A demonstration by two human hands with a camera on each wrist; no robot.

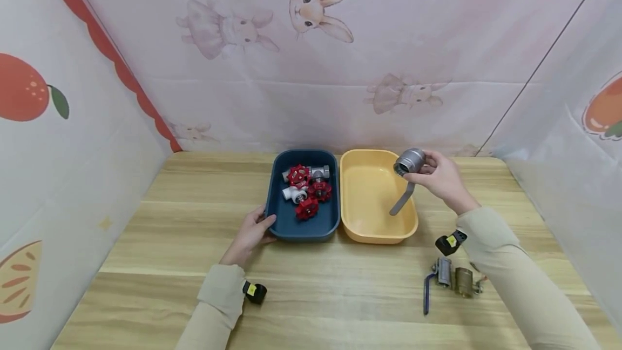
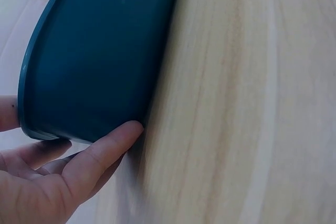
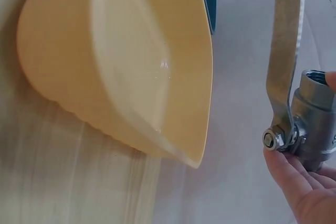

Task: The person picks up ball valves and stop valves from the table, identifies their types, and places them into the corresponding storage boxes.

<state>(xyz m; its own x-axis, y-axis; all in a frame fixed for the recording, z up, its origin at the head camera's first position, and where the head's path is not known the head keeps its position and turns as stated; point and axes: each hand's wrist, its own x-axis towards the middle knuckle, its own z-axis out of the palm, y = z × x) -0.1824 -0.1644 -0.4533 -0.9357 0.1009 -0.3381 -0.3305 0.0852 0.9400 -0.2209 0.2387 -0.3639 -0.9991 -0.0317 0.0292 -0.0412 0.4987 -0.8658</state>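
Note:
Up over the right side of the yellow tub (image 1: pixel 371 235), my right hand (image 1: pixel 444 180) holds a grey metal ball valve (image 1: pixel 410 162). Its flat lever handle (image 3: pixel 285 45) slants down over the tub in the head view, and one threaded opening of the body shows. My left hand (image 1: pixel 250 234) grips the near left corner of the dark blue tub (image 1: pixel 303 231), thumb at the rim and the other fingers along the outer wall (image 2: pixel 100 66). Inside the blue tub lie several valves with red handwheels (image 1: pixel 307 208), one of them with a white body (image 1: pixel 293 194).
A ball valve with a blue lever (image 1: pixel 443 273) and a brass valve (image 1: pixel 464 282) lie on the wooden table (image 1: pixel 340 296) near my right forearm. The two tubs stand side by side before a printed cloth backdrop (image 1: pixel 291 112).

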